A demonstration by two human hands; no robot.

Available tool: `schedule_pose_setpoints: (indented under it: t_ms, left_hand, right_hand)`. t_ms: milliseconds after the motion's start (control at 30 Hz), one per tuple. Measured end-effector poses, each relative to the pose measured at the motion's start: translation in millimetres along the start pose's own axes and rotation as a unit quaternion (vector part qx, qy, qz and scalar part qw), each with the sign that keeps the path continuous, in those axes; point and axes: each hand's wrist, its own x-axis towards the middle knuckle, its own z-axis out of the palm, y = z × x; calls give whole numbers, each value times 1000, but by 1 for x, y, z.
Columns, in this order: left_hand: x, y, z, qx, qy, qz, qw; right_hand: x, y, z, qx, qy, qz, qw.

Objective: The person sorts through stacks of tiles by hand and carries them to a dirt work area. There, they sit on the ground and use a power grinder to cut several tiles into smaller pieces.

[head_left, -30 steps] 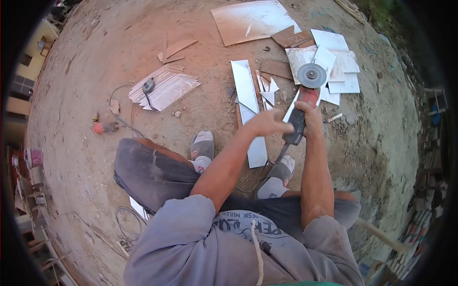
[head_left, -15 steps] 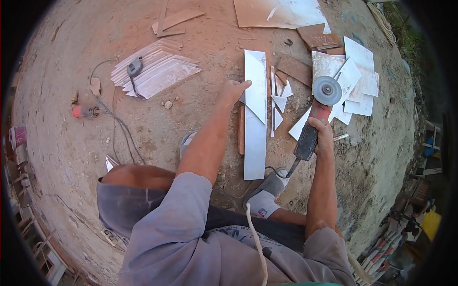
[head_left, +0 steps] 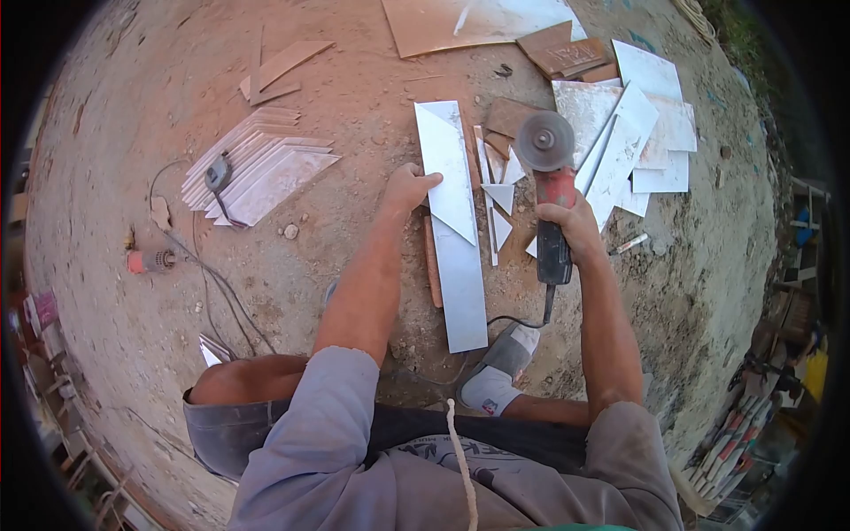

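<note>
My left hand point(head_left: 412, 188) grips the left edge of a white tile piece point(head_left: 440, 146) with a slanted end, its thumb on top. That piece lies over a long white tile strip point(head_left: 462, 292) on the ground. My right hand point(head_left: 574, 227) is wrapped round the body of a red and black angle grinder point(head_left: 555, 199). The grinder's disc point(head_left: 545, 142) points away from me, right of the strip and apart from it. Narrow tile offcuts point(head_left: 500, 195) lie between the strip and the grinder.
At left, a tape measure point(head_left: 218, 173) rests on a fanned stack of cut tiles point(head_left: 274, 177). A red power tool point(head_left: 150, 260) and cables point(head_left: 217, 274) lie nearby. Larger tiles point(head_left: 662, 173) are piled at right, with another big tile point(head_left: 443, 31) at the far side. My foot point(head_left: 500, 367) is near the strip.
My right hand has brought the grinder leftward, closer to the tile strip, and turned it more straight ahead. My left hand keeps its hold on the tile piece. The whole view has shifted slightly.
</note>
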Motion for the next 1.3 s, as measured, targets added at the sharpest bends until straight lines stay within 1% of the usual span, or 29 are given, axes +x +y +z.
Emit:
schedule_pose_setpoints:
  t_ms: [33, 100, 133, 167, 233, 267, 333, 367, 433, 500, 600, 700, 833, 900, 1033, 1100, 1200, 1233, 1300]
  left_hand:
    - [-1, 1, 0, 4, -3, 0, 1000]
    - [-2, 2, 2, 33, 17, 13, 999]
    - [-3, 4, 2, 35, 16, 14, 999]
    - [-4, 6, 3, 52, 21, 11, 998]
    - [-4, 9, 3, 70, 27, 7, 997]
    - [-4, 10, 4, 78, 22, 5, 997]
    - [0, 8, 5, 89, 21, -1, 996]
    - [2, 5, 5, 80, 18, 4, 997]
    - [5, 1, 4, 70, 19, 9, 997]
    - [9, -2, 4, 94, 4, 0, 996]
    - [-4, 15, 2, 115, 9, -17, 993]
    - [0, 11, 2, 108, -2, -20, 994]
    - [-12, 22, 7, 136, 26, -22, 990]
    - [-14, 20, 10, 146, 74, 15, 986]
    - [-16, 21, 10, 141, 74, 33, 987]
    - [-11, 16, 9, 125, 37, 49, 990]
    - [-10, 12, 10, 102, 41, 72, 991]
    - [-9, 10, 10, 113, 35, 76, 990]
    - [-7, 6, 12, 89, 59, 125, 986]
  right_hand:
    - [7, 0, -1, 3, 3, 2, 1000]
    - [23, -1, -3, -61, -40, -34, 997]
    - [31, -4, -3, -112, -29, -24, 993]
    - [37, -7, -3, -111, -28, -24, 993]
    - [49, -17, -1, -290, 19, -79, 954]
    - [59, -20, -1, -290, 18, -77, 954]
    - [83, -30, 2, -417, -29, -75, 905]
    - [87, -35, 5, -416, -31, -76, 906]
    - [94, -47, 12, -492, -39, -82, 866]
    - [99, -53, 17, -503, -40, -101, 857]
    - [107, -56, 23, -516, -42, -132, 846]
    - [117, -53, 27, -527, -34, -163, 833]
    - [121, -53, 29, -521, -34, -173, 835]
    - [120, -54, 30, -513, -36, -176, 839]
    - [117, -57, 28, -515, -36, -156, 842]
    - [115, -59, 26, -515, -38, -147, 843]
    - [112, -61, 24, -502, -36, -144, 852]
    - [113, -60, 23, -503, -35, -143, 852]
    - [115, -55, 21, -494, -27, -138, 858]
